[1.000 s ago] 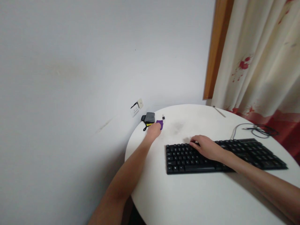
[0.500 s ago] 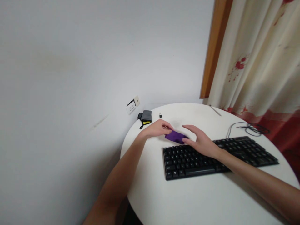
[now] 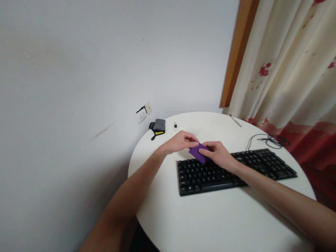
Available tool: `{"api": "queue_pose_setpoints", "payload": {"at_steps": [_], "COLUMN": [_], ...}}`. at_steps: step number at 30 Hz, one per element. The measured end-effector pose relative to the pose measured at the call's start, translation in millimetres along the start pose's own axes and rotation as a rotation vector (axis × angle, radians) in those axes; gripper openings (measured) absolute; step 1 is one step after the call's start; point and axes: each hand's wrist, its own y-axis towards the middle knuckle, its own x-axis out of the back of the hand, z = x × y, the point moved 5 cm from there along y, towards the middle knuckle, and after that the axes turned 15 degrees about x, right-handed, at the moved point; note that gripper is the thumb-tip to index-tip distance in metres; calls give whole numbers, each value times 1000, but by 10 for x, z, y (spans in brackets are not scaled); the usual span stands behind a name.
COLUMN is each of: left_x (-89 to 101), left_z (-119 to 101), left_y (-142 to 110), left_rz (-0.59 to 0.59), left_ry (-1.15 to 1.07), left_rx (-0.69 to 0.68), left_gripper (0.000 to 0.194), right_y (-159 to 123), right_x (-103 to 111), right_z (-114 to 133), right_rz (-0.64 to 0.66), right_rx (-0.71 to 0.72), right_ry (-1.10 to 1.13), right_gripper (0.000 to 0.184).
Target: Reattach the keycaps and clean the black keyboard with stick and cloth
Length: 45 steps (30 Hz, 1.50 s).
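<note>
A small folded purple cloth (image 3: 198,152) is held between my two hands, just over the back left part of a black keyboard (image 3: 210,180). My left hand (image 3: 182,141) pinches its upper left edge between thumb and fingers. From the right, my right hand (image 3: 217,153) grips it with the thumb on top and the fingers behind, mostly hidden by the cloth. The keyboard lies flat on the white round table (image 3: 210,217), below my right wrist.
At the back left lies a folded grey and yellow cloth (image 3: 159,126) with a black loop. Near it is a small black and clear item (image 3: 175,126). A coiled cable (image 3: 275,140) and a thin stick-like tool (image 3: 235,120) lie at the right back. Wall sockets (image 3: 141,116) sit beside the table.
My right hand has closed onto the purple cloth, where its fingers were apart before. The cloth is now tilted and raised nearer the keyboard. The view has shifted slightly.
</note>
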Motion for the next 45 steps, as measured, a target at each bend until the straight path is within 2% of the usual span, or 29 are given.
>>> {"api": "queue_pose_setpoints", "payload": {"at_steps": [5,8,10,13,17,20,24,28,31,38,40,43,45], "left_x": [4,148,257,346,338,244,148,132,144,156,165,174,174], "left_z": [-23,98,251,536,783,848,921,1018,1069,1120,1136,1151,1145], "left_y": [20,54,68,41,-37,-42,4,21,24,40,51,70,79], "left_rz": [-21,-91,-65,171,453,577,625,630,619,639,628,612,612], "left_ry": [-77,-32,105,278,317,305,253,211,173,131,132,135,139], "left_rx": [-6,42,123,290,472,536,575,598,596,579,583,570,547], "left_gripper": [30,32,33,33,32,31,28,23,25,30,28,25,25], "right_y": [-9,7,22,32,38,43,20,-75,-173,-332,-317,-250,-221], "right_x": [45,123,205,323,342,207,-179,-607,-791,-849,-828,-780,-799], "right_z": [68,69,67,52,-5,-36,30,126,165,214,209,204,208], "right_rz": [-10,-52,-113,-200,-210,-182,-83,170,334,427,392,262,255], "right_rx": [-36,-39,-5,69,142,154,266,432,504,606,589,524,509], "right_ry": [-19,-89,-195,-386,-613,-747,-786,-724,-660,-616,-603,-617,-635], "right_gripper": [30,28,27,25,25,26,24,22,22,28,30,32,31]}}
